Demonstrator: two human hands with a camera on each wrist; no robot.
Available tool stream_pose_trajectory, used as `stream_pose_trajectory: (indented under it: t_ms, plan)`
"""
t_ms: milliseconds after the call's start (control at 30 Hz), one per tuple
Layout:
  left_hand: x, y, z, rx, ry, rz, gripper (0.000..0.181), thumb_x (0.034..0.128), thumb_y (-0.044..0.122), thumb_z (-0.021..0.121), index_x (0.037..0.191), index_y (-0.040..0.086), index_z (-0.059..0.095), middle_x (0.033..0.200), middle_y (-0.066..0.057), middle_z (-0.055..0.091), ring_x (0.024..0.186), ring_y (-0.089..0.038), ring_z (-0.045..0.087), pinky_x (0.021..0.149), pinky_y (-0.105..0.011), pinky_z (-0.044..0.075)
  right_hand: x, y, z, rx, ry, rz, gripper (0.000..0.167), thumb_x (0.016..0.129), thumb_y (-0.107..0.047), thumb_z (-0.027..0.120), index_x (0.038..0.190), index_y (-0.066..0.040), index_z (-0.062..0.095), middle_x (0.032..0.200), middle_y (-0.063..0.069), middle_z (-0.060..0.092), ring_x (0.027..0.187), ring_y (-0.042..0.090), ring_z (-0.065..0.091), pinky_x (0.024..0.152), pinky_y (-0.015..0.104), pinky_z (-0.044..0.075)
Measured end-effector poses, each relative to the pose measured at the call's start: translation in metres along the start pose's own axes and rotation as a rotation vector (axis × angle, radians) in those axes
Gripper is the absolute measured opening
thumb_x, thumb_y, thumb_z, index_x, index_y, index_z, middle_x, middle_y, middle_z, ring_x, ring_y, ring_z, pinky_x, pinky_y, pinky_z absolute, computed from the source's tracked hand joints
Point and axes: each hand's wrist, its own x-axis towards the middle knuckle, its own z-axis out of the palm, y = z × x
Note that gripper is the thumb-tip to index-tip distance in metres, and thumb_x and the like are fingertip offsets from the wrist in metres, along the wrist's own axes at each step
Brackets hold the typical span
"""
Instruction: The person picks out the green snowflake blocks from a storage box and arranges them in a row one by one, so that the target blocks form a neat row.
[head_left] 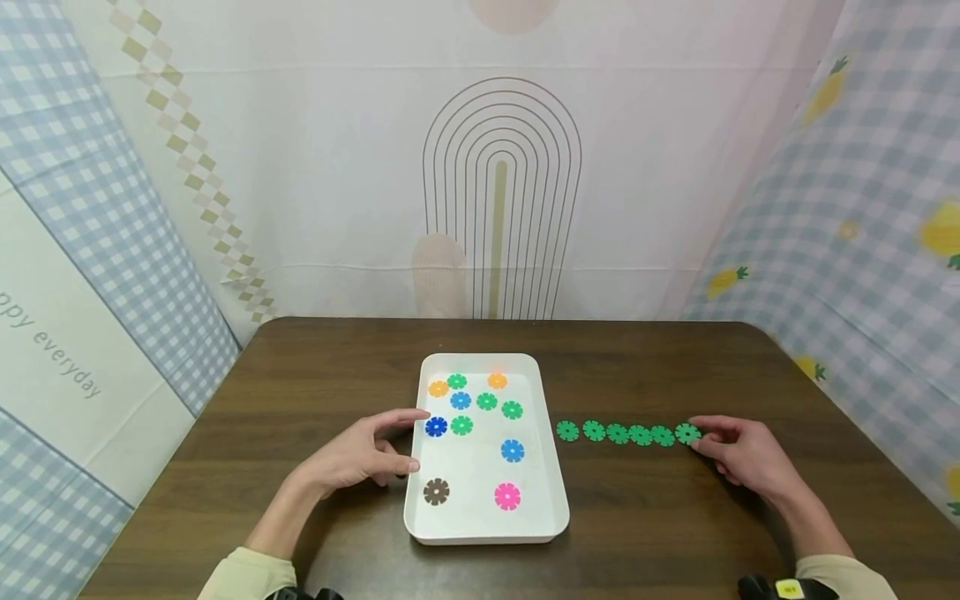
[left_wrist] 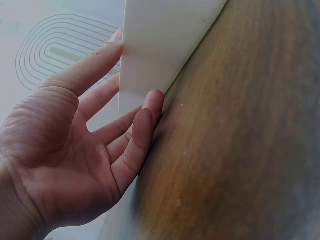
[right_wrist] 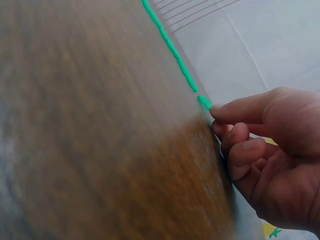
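My right hand [head_left: 742,454] pinches a green notched disc [head_left: 687,433] between thumb and index finger, at the right end of a row of green discs [head_left: 640,435] on the table. In the right wrist view, the pinched disc [right_wrist: 204,102] shows edge-on, a slight gap from the row [right_wrist: 172,47]. My left hand [head_left: 356,454] touches the left rim of a white tray [head_left: 487,532], thumb and index finger on it. Against the tray's side wall [left_wrist: 155,45], the left wrist view shows the left hand [left_wrist: 85,145] with its lower fingers bent near the table.
Inside the tray lie several discs: green, orange, light blue, a dark blue one [head_left: 436,427], a brown one [head_left: 437,492] and a pink one [head_left: 507,497]. The brown wooden table [head_left: 337,358] reaches back to a patterned cloth [head_left: 337,167], with checked cloth on both sides.
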Motion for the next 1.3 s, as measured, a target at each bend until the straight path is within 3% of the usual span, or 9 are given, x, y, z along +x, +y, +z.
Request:
stream_pose_trajectory:
  t_ms: [367, 667, 1000, 1167, 1300]
  plan:
    - [-0.001, 0.000, -0.001, -0.011, -0.009, 0.013, 0.071, 0.0894, 0.018, 0.085, 0.154, 0.016, 0.054, 0.160, -0.024, 0.043, 0.070, -0.019, 0.059, 0.063, -0.033, 0.056, -0.004, -0.012, -0.005, 0.050, 0.049, -0.024, 0.053, 0.104, -0.020, 0.068, 0.148, 0.005, 0.053, 0.082, 0.002, 0.058, 0.059, 0.014, 0.050, 0.049, 0.032, 0.045]
    - [-0.001, -0.001, -0.001, 0.001, -0.001, 0.014, 0.071, 0.0894, 0.019, 0.086, 0.153, 0.017, 0.055, 0.160, -0.023, 0.043, 0.070, -0.019, 0.059, 0.063, -0.033, 0.056, -0.003, -0.061, -0.002, 0.032, 0.045, -0.154, 0.053, 0.104, -0.030, 0.070, 0.146, -0.002, 0.058, 0.081, 0.004, 0.057, 0.054, 0.015, 0.046, 0.049, 0.037, 0.044]
    - [0.000, -0.001, 0.000, 0.007, 0.001, 0.016, 0.071, 0.0889, 0.020, 0.086, 0.153, 0.017, 0.055, 0.160, -0.024, 0.043, 0.070, -0.020, 0.060, 0.064, -0.034, 0.057, 0.002, -0.124, 0.023, 0.098, -0.030, -0.292, 0.042, 0.101, -0.024, 0.073, 0.136, -0.002, 0.066, 0.078, 0.003, 0.058, 0.053, 0.014, 0.045, 0.047, 0.034, 0.042]
    - [0.001, -0.001, -0.001, 0.004, 0.003, 0.014, 0.071, 0.0888, 0.019, 0.086, 0.153, 0.017, 0.055, 0.160, -0.024, 0.042, 0.071, -0.020, 0.060, 0.064, -0.034, 0.057, 0.007, -0.145, 0.042, 0.127, -0.089, -0.304, 0.039, 0.099, -0.020, 0.075, 0.134, -0.002, 0.068, 0.090, 0.010, 0.063, 0.051, 0.013, 0.042, 0.047, 0.032, 0.040]
    - [0.000, -0.002, -0.001, 0.002, 0.002, 0.015, 0.071, 0.0889, 0.019, 0.086, 0.153, 0.018, 0.056, 0.160, -0.023, 0.043, 0.071, -0.020, 0.060, 0.064, -0.034, 0.057, 0.012, -0.157, 0.059, 0.126, -0.121, -0.312, 0.037, 0.099, -0.019, 0.076, 0.131, -0.003, 0.069, 0.087, 0.009, 0.062, 0.050, 0.014, 0.042, 0.046, 0.031, 0.040]
